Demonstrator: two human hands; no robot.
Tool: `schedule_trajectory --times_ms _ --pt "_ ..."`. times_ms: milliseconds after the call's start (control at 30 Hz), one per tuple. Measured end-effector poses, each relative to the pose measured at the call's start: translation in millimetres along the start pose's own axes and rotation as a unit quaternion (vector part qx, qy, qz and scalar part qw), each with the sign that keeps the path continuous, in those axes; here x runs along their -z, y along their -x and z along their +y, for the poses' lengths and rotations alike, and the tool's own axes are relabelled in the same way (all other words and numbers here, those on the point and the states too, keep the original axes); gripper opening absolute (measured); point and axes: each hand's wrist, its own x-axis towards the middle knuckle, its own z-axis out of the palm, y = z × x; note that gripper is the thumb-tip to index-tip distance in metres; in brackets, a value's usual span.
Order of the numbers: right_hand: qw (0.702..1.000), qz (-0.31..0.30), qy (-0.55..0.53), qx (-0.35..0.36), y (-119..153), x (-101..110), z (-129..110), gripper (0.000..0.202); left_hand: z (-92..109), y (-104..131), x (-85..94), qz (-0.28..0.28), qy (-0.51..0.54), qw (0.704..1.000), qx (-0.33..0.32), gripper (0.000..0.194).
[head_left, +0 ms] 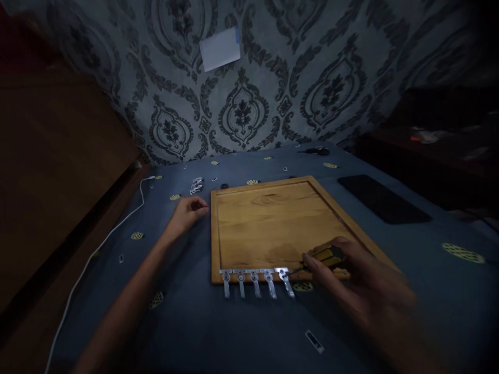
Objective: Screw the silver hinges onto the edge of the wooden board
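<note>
My right hand (362, 280) grips a yellow-and-black screwdriver (327, 256) over the near right part of a framed wooden board (268, 223). The screwdriver's shaft points left, its tip close to the rightmost of several shiny T-shaped metal clips (255, 283). These stand in a row along the board's near edge, their narrow ends sticking out past it. Just left of the board is my left hand (191, 212), fingers curled in toward the thumb; whether something tiny is pinched there I cannot make out. Behind that hand lies a small pile of similar metal clips (196, 185).
A black phone-like slab (384, 199) lies right of the board on the blue patterned cloth (187, 322). A dark tool (317, 151) rests near the patterned wall. A white cable (105, 239) runs down the left side, beside brown wooden furniture (58, 182).
</note>
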Motion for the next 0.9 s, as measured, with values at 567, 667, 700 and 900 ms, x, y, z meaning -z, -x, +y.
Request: schedule_trajectory --times_ms 567,667,700,900 --pt "1.0 -0.017 -0.009 -0.025 9 -2 1 0.028 67 75 -75.4 -0.151 0.274 0.948 -0.049 0.024" --pt "0.999 -0.012 -0.021 -0.039 9 -3 -1 0.029 71 79 -79.3 -0.157 0.276 0.947 -0.05 0.018" --pt "0.999 -0.007 -0.024 -0.038 8 -3 -2 0.029 71 79 -80.3 -0.16 0.273 0.947 -0.053 0.016" --pt "0.999 -0.006 -0.024 -0.043 10 -4 -1 0.03 76 80 -83.0 -0.201 0.255 0.945 -0.045 0.007"
